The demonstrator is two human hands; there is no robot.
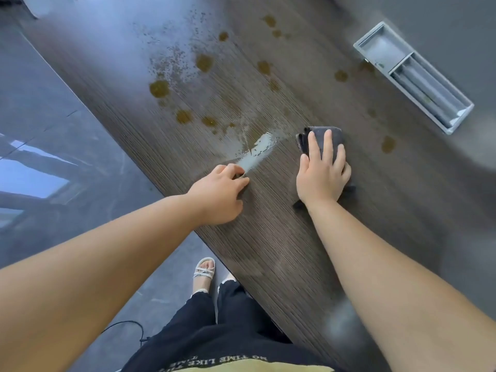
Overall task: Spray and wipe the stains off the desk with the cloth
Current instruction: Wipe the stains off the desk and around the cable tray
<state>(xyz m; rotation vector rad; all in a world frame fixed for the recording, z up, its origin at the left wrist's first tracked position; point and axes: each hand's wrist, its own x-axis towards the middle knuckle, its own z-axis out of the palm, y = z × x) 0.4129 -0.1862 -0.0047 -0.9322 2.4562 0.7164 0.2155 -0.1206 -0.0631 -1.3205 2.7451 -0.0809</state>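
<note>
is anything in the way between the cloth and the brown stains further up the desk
Nothing solid shows. The cloth under the right hand has bare desk between it and the brown stains, only a wet streak. The left hand rests nearer, off that line.

Cloth (337,138) on desk (268,237) — stains (159,88) behind, left.

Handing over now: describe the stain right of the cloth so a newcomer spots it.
Find the grey tray sunk in the desk. Between its near end and the cloth under the right hand lies one brown stain. It sits alone; others cluster.
</note>
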